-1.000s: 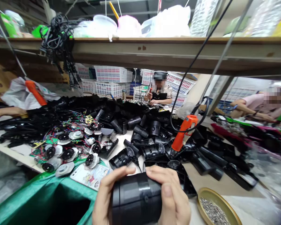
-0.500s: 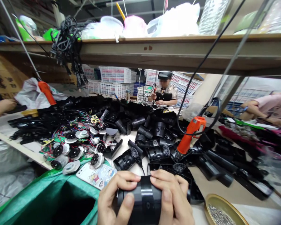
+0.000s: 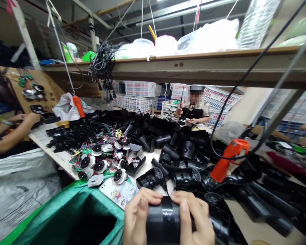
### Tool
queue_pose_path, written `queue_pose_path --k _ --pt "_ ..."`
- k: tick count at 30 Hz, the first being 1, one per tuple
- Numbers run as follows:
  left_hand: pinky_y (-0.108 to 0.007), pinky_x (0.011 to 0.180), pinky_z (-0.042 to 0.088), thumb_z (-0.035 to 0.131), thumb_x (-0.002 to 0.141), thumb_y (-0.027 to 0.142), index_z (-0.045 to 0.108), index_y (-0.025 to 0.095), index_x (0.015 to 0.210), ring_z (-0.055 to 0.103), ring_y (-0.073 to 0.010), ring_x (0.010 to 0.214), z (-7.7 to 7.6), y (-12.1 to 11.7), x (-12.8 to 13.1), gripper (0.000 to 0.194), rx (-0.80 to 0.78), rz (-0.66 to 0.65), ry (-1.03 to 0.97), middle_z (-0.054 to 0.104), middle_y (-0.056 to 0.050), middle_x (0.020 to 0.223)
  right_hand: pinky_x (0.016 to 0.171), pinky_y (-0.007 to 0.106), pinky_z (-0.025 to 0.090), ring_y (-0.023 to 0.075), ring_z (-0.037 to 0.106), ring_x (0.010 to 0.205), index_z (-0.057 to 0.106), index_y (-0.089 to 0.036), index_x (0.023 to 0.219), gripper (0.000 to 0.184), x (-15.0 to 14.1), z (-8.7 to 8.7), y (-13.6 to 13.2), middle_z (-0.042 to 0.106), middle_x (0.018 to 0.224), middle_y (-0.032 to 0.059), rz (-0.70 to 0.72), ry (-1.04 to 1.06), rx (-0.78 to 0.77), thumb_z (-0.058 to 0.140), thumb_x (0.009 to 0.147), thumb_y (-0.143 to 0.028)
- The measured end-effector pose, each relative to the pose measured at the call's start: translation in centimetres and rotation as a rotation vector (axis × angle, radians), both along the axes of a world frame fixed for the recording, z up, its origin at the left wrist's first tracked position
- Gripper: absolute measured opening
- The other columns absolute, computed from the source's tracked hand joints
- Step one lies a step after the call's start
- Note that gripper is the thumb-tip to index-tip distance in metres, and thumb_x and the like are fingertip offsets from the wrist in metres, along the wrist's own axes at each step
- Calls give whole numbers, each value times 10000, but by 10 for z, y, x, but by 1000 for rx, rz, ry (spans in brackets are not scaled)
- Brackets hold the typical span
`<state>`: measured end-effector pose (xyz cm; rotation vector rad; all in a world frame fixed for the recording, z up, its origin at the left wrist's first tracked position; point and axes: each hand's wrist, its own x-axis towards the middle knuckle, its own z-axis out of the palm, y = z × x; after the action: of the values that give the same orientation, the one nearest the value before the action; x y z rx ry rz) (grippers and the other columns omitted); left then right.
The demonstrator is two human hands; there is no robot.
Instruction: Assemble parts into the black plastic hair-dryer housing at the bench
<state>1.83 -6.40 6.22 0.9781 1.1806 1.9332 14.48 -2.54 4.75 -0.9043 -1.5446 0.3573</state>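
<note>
Both of my hands grip a black plastic cylindrical housing (image 3: pixel 163 223) at the bottom centre, close to my body. My left hand (image 3: pixel 136 217) wraps its left side, fingers curled over the top. My right hand (image 3: pixel 196 219) holds the right side, thumb lying along the front. Just beyond it lie several black housing shells with mesh grilles (image 3: pixel 186 175) on the white table (image 3: pixel 63 158). An orange electric screwdriver (image 3: pixel 225 160) hangs on a black cable above the pile to my right.
Small motors with coloured wires (image 3: pixel 102 160) lie at the left. A phone (image 3: pixel 119 194) rests at the table edge above a green bag (image 3: pixel 66 214). A co-worker's arm (image 3: pixel 12 131) reaches in at left; another person (image 3: pixel 193 107) sits opposite. A shelf (image 3: pixel 206 66) runs overhead.
The view has swung left and slightly up, so the table contents shifted right. The metal dish of screws has left the frame. My hands keep the same hold on the housing.
</note>
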Motion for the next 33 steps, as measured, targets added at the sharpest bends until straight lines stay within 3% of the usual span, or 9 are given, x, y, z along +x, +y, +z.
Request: queue_pose_path --k 2,5,10,13,17,22,26,30,33 --pt "-341 954 531 703 761 788 815 236 1040 694 -329 1083 -6 0 -4 629 35 -174 24 764 -123 1112 857 376 391 256 639 886 709 -268 859 324 4 11 8 732 906 27 59 84 -291 501 1025 -454" --pt "-359 983 550 968 557 581 543 326 1466 674 -336 1204 -17 3 -5 1035 -29 -331 -31 669 -104 1371 790 334 428 249 603 844 691 -244 786 443 12 29 22 689 833 31 175 153 -595 509 966 -606" --pt "-273 803 588 959 582 411 669 202 1189 744 -259 951 -14 9 7 705 -111 -234 -207 780 -84 1073 819 337 479 266 640 937 704 -229 906 554 23 37 29 724 946 53 311 51 -701 440 949 -714" --pt "-272 667 618 820 810 359 674 149 1115 759 -215 795 0 13 13 398 -333 -157 -582 811 -94 946 1007 378 472 268 633 1172 625 -280 1312 528 30 26 24 690 1308 51 308 -49 -600 445 998 -665" --pt "-321 635 660 631 986 217 653 79 1148 784 -223 733 8 18 12 213 -487 -167 -842 826 -162 941 1236 409 300 229 403 1492 421 -433 1535 529 40 12 26 451 1621 -26 237 -380 -158 570 1028 -453" --pt "-369 794 669 647 984 337 649 51 1247 804 -334 949 -10 14 -3 388 -369 -463 -834 783 -232 1169 1117 312 456 182 577 1327 532 -394 1439 377 52 16 40 613 1419 0 338 -363 -246 488 1069 -448" --pt "-368 765 658 596 955 624 724 25 1188 814 -327 796 -16 10 -9 656 -446 -637 -734 801 -260 1045 1105 352 463 231 573 1325 601 -313 1340 354 54 25 41 592 1425 51 305 -379 -103 480 1049 -476" --pt "-351 668 640 378 1004 691 741 6 1158 777 -271 615 -16 13 -7 790 -567 -630 -626 808 -254 897 998 358 508 227 656 1157 617 -265 1240 248 48 29 32 699 1249 52 275 -474 61 498 1038 -346" --pt "-359 626 629 641 885 679 763 78 1059 765 -274 626 -25 18 -10 638 -594 -490 -592 808 -163 791 828 375 545 244 685 952 612 -203 1171 258 37 22 24 718 1073 77 194 -531 108 510 1012 -378"
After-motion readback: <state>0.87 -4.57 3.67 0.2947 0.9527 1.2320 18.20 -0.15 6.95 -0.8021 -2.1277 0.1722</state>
